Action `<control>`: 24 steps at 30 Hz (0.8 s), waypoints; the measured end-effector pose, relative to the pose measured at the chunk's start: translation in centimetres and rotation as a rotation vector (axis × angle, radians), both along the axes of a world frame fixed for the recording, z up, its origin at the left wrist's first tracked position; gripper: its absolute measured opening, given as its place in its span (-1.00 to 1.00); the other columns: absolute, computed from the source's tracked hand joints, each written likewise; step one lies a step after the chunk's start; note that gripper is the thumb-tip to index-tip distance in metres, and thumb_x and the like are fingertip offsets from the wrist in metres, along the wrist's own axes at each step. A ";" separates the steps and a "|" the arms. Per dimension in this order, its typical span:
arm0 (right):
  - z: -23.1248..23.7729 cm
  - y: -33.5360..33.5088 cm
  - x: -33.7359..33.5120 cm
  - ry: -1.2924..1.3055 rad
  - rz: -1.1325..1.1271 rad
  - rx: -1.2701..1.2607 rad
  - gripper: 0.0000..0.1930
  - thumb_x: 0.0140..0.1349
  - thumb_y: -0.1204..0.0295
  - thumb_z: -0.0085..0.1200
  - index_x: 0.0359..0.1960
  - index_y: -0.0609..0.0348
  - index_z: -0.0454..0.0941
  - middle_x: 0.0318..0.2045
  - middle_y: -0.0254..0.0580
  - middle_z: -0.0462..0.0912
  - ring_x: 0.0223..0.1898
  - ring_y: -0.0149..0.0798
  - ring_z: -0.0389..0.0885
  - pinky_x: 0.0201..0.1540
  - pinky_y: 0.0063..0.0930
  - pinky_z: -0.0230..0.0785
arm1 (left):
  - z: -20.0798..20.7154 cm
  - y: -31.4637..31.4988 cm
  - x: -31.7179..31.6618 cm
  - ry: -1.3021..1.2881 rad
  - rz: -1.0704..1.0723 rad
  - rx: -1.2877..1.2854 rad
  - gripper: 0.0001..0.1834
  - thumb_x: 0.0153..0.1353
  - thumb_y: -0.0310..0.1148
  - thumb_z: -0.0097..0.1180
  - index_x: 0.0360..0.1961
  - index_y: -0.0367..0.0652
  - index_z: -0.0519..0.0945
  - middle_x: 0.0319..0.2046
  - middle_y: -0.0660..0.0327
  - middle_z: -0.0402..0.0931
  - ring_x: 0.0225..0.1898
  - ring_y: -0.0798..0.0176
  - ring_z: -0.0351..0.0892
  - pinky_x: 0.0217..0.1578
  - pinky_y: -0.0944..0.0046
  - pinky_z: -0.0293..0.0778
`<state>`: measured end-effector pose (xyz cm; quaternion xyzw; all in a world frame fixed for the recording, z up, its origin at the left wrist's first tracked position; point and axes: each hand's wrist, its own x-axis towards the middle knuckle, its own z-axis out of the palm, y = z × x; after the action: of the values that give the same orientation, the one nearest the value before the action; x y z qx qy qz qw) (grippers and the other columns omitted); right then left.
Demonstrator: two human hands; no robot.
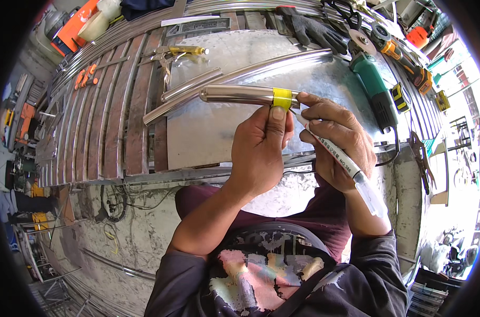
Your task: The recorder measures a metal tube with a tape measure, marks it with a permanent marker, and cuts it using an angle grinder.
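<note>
The left hand [264,150] is closed around the near end of a polished steel tube [234,94], its thumb pressed flat on the band of yellow tape [282,98] that wraps the tube. The tube lies level just above the middle of the view, its free end pointing toward 9 o'clock. The right hand [335,145] is curled shut around a white marker pen [332,153], held in a writing grip; the pen's tip meets the tube right at the tape, and its clear cap end slants down toward 5 o'clock.

Beneath both hands lies a dull metal sheet [213,127] on a worktop [118,116] of steel slats and rust-brown strips. Two more steel tubes [197,87] lie on the sheet just beyond the held one. At 1 o'clock a green angle grinder [375,84] rests beside a black work glove [311,29], with an orange-handled grinder [404,61] farther out. At 11 o'clock sit a clamp tool [174,53] and small orange-handled tools [85,76]. Locking pliers [421,158] lie at 3 o'clock. The floor [139,232] below the worktop's edge is rough concrete with cables and steel rods scattered over it.
</note>
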<state>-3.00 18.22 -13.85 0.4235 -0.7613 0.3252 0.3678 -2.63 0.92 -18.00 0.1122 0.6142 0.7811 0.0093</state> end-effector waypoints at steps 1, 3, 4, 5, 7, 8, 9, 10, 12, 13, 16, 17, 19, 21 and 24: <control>0.1 0.0 0.0 0.004 -0.006 0.005 -0.76 0.40 0.70 0.31 0.00 0.36 0.52 -0.12 0.23 0.76 0.09 0.27 0.85 0.10 0.01 0.76 | 0.1 0.0 0.1 0.000 0.000 -0.001 -0.56 0.77 -0.12 -0.06 -0.21 -0.19 0.63 -0.38 0.42 0.51 -0.42 0.56 0.35 -0.34 0.44 0.37; 0.2 0.1 0.1 0.002 0.000 0.002 -0.77 0.40 0.70 0.31 0.00 0.37 0.53 -0.11 0.24 0.76 0.09 0.26 0.85 0.10 0.00 0.76 | 0.2 0.1 0.2 0.019 0.025 -0.039 -0.56 0.77 -0.11 -0.06 -0.21 -0.18 0.63 -0.38 0.43 0.51 -0.42 0.57 0.35 -0.34 0.44 0.37; 0.3 0.1 0.1 0.000 0.007 0.000 -0.77 0.40 0.70 0.31 0.00 0.37 0.53 -0.11 0.24 0.76 0.09 0.26 0.85 0.09 0.00 0.76 | 0.2 0.1 0.2 0.019 0.024 -0.039 -0.56 0.77 -0.11 -0.06 -0.21 -0.18 0.63 -0.38 0.43 0.51 -0.42 0.57 0.35 -0.34 0.44 0.37; 0.3 0.1 0.2 0.001 0.005 0.000 -0.77 0.40 0.70 0.31 0.00 0.37 0.53 -0.11 0.24 0.76 0.09 0.26 0.85 0.09 0.00 0.76 | 0.2 0.1 0.2 0.026 0.025 -0.056 -0.56 0.77 -0.11 -0.06 -0.21 -0.18 0.63 -0.39 0.43 0.50 -0.42 0.57 0.35 -0.34 0.44 0.37; 0.4 0.2 0.5 -0.036 -0.007 -0.027 -0.77 0.40 0.71 0.30 0.01 0.38 0.55 -0.10 0.25 0.77 0.08 0.25 0.85 0.10 0.00 0.76 | 0.1 0.1 0.3 0.035 0.025 -0.074 -0.56 0.77 -0.12 -0.06 -0.21 -0.18 0.63 -0.40 0.44 0.50 -0.42 0.57 0.35 -0.34 0.44 0.38; 0.6 0.2 0.7 -0.035 -0.009 -0.027 -0.77 0.40 0.71 0.30 0.01 0.38 0.55 -0.10 0.25 0.77 0.08 0.25 0.85 0.10 0.00 0.76 | 0.1 0.2 0.3 0.043 0.026 -0.059 -0.57 0.77 -0.12 -0.06 -0.20 -0.18 0.63 -0.41 0.44 0.49 -0.42 0.57 0.35 -0.34 0.44 0.38; 0.8 0.2 0.9 -0.068 -0.015 -0.028 -0.76 0.40 0.71 0.30 0.03 0.38 0.55 -0.09 0.27 0.77 0.07 0.25 0.86 0.10 -0.01 0.75 | 0.0 0.2 0.3 0.049 0.027 -0.045 -0.58 0.77 -0.13 -0.06 -0.19 -0.19 0.64 -0.41 0.43 0.49 -0.42 0.57 0.34 -0.34 0.44 0.37; 1.0 0.2 1.0 -0.101 -0.022 -0.028 -0.76 0.40 0.72 0.29 0.04 0.38 0.56 -0.09 0.28 0.77 0.06 0.24 0.86 0.10 -0.02 0.75 | 0.0 0.3 0.4 0.049 0.027 -0.046 -0.58 0.77 -0.13 -0.06 -0.19 -0.19 0.64 -0.41 0.43 0.49 -0.42 0.57 0.34 -0.34 0.44 0.37; 1.3 0.3 1.1 -0.114 -0.017 -0.032 -0.76 0.41 0.72 0.28 0.04 0.39 0.56 -0.08 0.28 0.76 0.05 0.24 0.86 0.10 -0.03 0.75 | 0.1 0.4 0.5 0.030 0.036 0.000 -0.59 0.77 -0.15 -0.05 -0.17 -0.22 0.64 -0.42 0.43 0.49 -0.42 0.56 0.33 -0.34 0.45 0.36; 1.4 0.4 1.2 -0.128 -0.011 -0.035 -0.76 0.41 0.72 0.27 0.05 0.39 0.56 -0.07 0.28 0.76 0.05 0.24 0.86 0.10 -0.03 0.75 | 0.1 0.4 0.6 0.030 0.034 0.000 -0.59 0.77 -0.15 -0.05 -0.17 -0.22 0.64 -0.42 0.43 0.49 -0.42 0.56 0.33 -0.34 0.45 0.36; 0.6 0.2 0.5 -0.104 -0.048 -0.135 -0.69 0.26 0.68 0.41 0.01 0.28 0.66 -0.05 0.08 0.83 -0.08 -0.02 0.89 -0.08 -0.32 0.74 | 0.1 0.3 0.6 0.047 0.038 -0.041 -0.59 0.77 -0.16 -0.04 -0.16 -0.24 0.64 -0.41 0.42 0.50 -0.41 0.55 0.32 -0.35 0.45 0.33; 0.6 0.2 0.5 -0.105 -0.049 -0.133 -0.69 0.26 0.68 0.41 0.01 0.28 0.66 -0.05 0.08 0.83 -0.08 -0.02 0.89 -0.08 -0.32 0.74 | 0.1 0.4 0.6 0.060 0.045 -0.038 -0.58 0.77 -0.15 -0.04 -0.16 -0.24 0.64 -0.42 0.42 0.49 -0.41 0.55 0.31 -0.35 0.44 0.32; 0.9 0.4 0.7 -0.139 -0.037 -0.170 -0.74 0.29 0.69 0.38 -0.01 0.30 0.68 -0.07 0.08 0.84 -0.09 -0.04 0.89 -0.08 -0.35 0.73 | 0.2 0.5 0.7 0.081 0.054 -0.045 -0.58 0.77 -0.14 -0.05 -0.17 -0.24 0.64 -0.42 0.42 0.48 -0.41 0.55 0.31 -0.35 0.43 0.31; 1.1 0.3 0.8 -0.150 -0.038 -0.196 -0.77 0.30 0.70 0.37 -0.04 0.31 0.70 -0.07 0.07 0.83 -0.08 -0.04 0.89 -0.09 -0.34 0.73 | 0.2 0.4 0.6 0.122 0.042 -0.087 -0.56 0.78 -0.13 -0.06 -0.17 -0.24 0.64 -0.44 0.41 0.47 -0.42 0.54 0.31 -0.36 0.41 0.29; 1.3 0.2 0.5 -0.157 -0.029 -0.210 -0.82 0.32 0.71 0.35 -0.08 0.32 0.73 -0.08 0.04 0.83 -0.05 -0.02 0.87 -0.08 -0.32 0.74 | 0.0 0.3 0.5 0.142 0.044 -0.086 -0.55 0.78 -0.12 -0.08 -0.18 -0.23 0.64 -0.45 0.40 0.46 -0.42 0.54 0.30 -0.35 0.41 0.29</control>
<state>-2.50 18.45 -12.58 0.3451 -0.7556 0.4298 0.3540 -2.12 1.26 -17.98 0.1533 0.6486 0.7441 -0.0465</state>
